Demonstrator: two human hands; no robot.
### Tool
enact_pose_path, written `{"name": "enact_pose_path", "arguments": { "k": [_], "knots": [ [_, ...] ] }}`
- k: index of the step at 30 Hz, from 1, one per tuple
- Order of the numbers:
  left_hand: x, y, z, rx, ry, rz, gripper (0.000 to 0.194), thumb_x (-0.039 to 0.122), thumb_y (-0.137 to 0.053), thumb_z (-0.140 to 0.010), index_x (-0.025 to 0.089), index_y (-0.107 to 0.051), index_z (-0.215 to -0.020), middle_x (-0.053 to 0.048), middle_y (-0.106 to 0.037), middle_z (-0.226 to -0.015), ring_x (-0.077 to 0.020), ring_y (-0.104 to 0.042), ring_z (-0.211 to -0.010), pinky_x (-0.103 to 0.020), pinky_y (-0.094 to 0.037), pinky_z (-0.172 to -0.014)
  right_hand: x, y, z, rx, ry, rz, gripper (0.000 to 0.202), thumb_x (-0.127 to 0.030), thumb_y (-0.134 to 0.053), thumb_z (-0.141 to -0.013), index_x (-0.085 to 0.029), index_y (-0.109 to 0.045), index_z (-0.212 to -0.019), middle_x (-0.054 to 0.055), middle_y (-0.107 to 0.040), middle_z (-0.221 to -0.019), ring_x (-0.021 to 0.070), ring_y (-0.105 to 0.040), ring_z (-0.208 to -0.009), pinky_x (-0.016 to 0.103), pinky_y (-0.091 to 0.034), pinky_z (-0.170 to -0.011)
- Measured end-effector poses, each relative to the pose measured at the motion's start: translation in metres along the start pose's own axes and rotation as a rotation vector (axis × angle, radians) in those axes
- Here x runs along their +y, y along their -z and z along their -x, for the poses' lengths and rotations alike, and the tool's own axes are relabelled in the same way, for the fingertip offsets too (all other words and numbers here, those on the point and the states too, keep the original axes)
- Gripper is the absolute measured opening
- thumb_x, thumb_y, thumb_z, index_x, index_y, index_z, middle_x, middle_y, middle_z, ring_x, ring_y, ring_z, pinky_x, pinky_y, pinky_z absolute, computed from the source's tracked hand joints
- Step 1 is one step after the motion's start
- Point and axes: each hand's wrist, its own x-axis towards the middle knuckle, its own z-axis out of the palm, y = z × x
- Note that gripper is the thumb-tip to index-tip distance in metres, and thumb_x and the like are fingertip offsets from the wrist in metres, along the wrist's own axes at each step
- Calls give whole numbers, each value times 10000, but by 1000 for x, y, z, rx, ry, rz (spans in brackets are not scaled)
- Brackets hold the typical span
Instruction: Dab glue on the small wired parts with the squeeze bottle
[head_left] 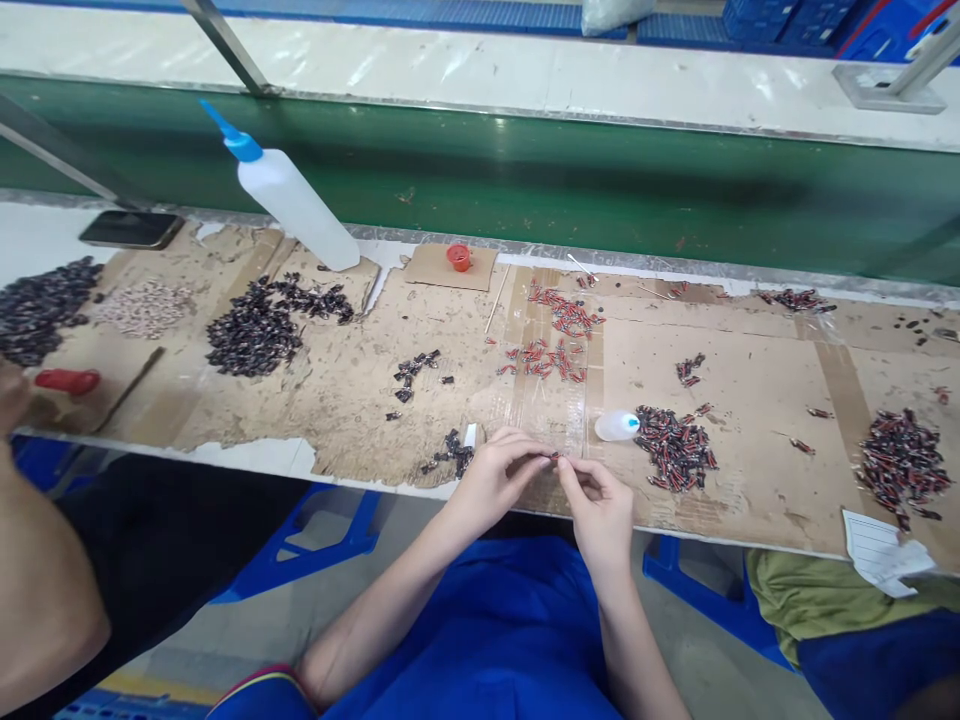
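Both hands meet at the front edge of the bench. My left hand (501, 468) and my right hand (600, 497) are closed in fingertip pinches on one tiny dark-and-red part (556, 456), mostly covered by the fingers. Just right of my right hand lies a small white bottle (616, 426) with a blue tip, beside a heap of red-and-black parts (676, 448). Loose black pieces (452, 455) lie left of my left hand. Beyond the hands, red parts (544, 358) are spread over taped cardboard (420, 440).
A tall white bottle (304, 210) with a blue nozzle stands at the back left, near a black heap (253, 328). A red cap (459, 257) sits behind. A co-worker's arm (45, 580) is at left; another person's clothing (802, 600) shows at right.
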Motion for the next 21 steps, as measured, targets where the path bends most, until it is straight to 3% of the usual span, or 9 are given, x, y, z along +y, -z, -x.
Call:
{"name": "enact_pose_path", "arguments": {
  "k": [8,15,21],
  "knots": [
    [6,-2,4,10,73,70,104,209,-610,-866,195,-707,-901,-61,-725,-889,-194,-642,-896,-322,-529,-809,-5,4,0,-61,-14,2,280,-452,-683,-738,-176,-726,-722,64,-741,-683,179,-683,-584,259,-542,-524],
    [7,-6,7,33,127,132,103,192,-602,-845,196,-699,-879,-56,-709,-862,-198,-634,-891,-321,-515,-806,-7,12,-8,-211,-122,-112,344,-502,-740,-665,-163,-732,-728,64,-717,-623,171,-666,-550,199,-469,-382],
    [15,-8,9,63,150,179,106,214,-608,-840,197,-708,-872,-52,-702,-862,-193,-621,-888,-314,-499,-823,-14,16,-4,-176,-64,-109,302,-471,-749,-678,-173,-733,-727,61,-729,-653,175,-676,-555,222,-515,-425]
  ]
}}
